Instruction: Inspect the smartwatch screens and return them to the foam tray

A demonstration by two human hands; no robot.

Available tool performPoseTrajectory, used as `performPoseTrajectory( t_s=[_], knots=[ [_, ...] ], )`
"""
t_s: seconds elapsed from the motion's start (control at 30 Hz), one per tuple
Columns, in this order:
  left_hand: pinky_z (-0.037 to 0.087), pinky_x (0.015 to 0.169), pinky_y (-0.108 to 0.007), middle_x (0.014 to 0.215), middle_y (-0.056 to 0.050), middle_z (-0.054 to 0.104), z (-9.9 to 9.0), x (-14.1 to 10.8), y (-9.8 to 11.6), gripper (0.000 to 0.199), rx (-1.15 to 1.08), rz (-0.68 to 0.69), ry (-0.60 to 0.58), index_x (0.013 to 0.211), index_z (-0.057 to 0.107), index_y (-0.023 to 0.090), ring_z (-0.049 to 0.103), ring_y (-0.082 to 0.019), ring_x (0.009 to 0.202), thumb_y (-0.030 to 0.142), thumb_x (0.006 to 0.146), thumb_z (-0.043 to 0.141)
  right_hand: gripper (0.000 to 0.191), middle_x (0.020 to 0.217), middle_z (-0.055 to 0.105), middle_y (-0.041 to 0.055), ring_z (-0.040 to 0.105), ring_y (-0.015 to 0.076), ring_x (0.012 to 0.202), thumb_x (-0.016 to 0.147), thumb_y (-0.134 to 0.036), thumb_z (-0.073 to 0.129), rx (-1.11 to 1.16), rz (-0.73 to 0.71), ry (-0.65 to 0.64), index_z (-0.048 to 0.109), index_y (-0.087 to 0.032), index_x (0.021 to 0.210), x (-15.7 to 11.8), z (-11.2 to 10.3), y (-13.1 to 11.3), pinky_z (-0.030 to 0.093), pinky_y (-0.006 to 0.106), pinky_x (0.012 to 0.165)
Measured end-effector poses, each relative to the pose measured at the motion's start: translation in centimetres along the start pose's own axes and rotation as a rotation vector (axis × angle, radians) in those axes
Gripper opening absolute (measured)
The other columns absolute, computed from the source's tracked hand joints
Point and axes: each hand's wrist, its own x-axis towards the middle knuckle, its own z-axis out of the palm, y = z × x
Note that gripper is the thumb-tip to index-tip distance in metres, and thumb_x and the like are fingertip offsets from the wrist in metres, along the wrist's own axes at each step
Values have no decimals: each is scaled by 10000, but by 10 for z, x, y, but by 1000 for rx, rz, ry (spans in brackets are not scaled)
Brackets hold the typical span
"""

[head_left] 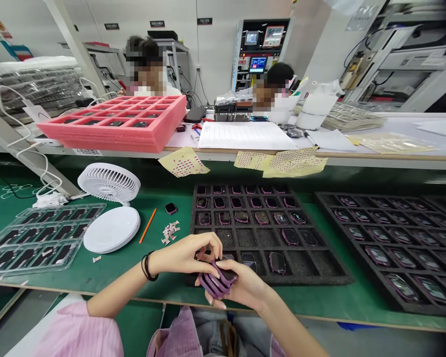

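Close to the table's front edge, a stack of several purple-framed watch cases (217,286) is held between both hands. My right hand (247,283) wraps the stack from the right and below. From the left, my left hand (193,253) reaches over with bent fingers, gripping the stack's upper end; a dark piece partly shows under its fingers. Just behind the hands lies a black foam tray (247,237). Rows of watch cases with dark faces sit in its far pockets, with a few, such as one watch case (277,263), in the nearer ones. My hands hide some near pockets.
A second foam tray (360,258) of watch cases lies right. Left are a white fan (111,233), a clear blister tray (65,263), an orange stick (147,225), small tabs (170,232) and a lone watch case (171,208). A pink foam tray (156,139) overhangs the shelf; two people sit beyond.
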Motion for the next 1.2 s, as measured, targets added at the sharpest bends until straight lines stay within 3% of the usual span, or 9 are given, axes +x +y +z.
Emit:
performPoseTrajectory(
  t_s=[0.17,0.27,0.37,0.5,0.7,0.87,1.0,1.1,1.2],
  knots=[
    [466,619,-211,942,-64,587,-4,6,-7,248,58,0,-12,873,556,148,544,-109,738,363,814,665,398,716,680,109,550,143,493,853,-399,476,-60,-53,42,659,-51,919,0,-7,-2,395,267,522],
    [515,716,-255,1062,-86,611,-2,14,-9,305,84,-43,35,1056,557,167,603,-147,858,333,822,661,341,838,694,93,607,168,581,823,-374,569,-215,-260,271,637,-118,1036,1,-17,-10,433,263,505],
    [499,915,-359,1262,-109,569,10,23,-10,585,227,-86,66,1294,438,216,578,-216,1098,279,779,709,501,1168,635,64,601,227,1045,795,-349,639,-537,-546,631,531,-251,1275,2,-31,-16,512,350,784],
    [441,1030,-421,1317,-123,529,41,38,-22,605,419,-153,243,1321,398,198,519,-243,1208,101,773,633,696,1484,371,81,312,248,1381,843,-372,589,-928,-682,840,290,-277,1464,8,-45,-18,252,477,1111],
    [465,1021,-403,1311,-136,509,64,56,-51,565,545,-116,425,1265,430,162,499,-236,1235,-17,730,463,747,1478,343,142,359,276,1358,883,-338,491,-1103,-685,865,109,-227,1516,16,-49,-18,270,489,1102],
    [503,961,-397,1196,-126,620,58,61,-65,499,545,-69,481,1190,507,153,587,-229,1124,-12,721,478,758,1460,370,114,325,268,1376,857,-372,550,-1022,-661,823,170,-259,1503,14,-50,-23,238,486,1117],
    [526,898,-364,1112,-92,670,48,59,-71,415,442,-37,542,1124,561,174,643,-219,1006,87,721,606,885,1403,459,85,399,238,1326,783,-381,669,-780,-551,642,161,-277,1499,4,-54,-41,242,460,1122],
    [509,900,-368,1071,-80,680,43,56,-71,434,376,7,599,1098,579,186,647,-223,968,247,696,732,871,1242,595,72,568,212,1136,701,-329,761,-522,-391,528,314,-280,1447,-2,-56,-63,405,386,1011],
    [488,902,-388,1050,-90,672,40,56,-69,467,339,26,630,1069,592,180,624,-236,974,330,667,777,615,1029,681,52,638,183,929,606,-271,829,-403,-238,426,615,-212,1179,0,-57,-82,490,313,852]
  ],
)
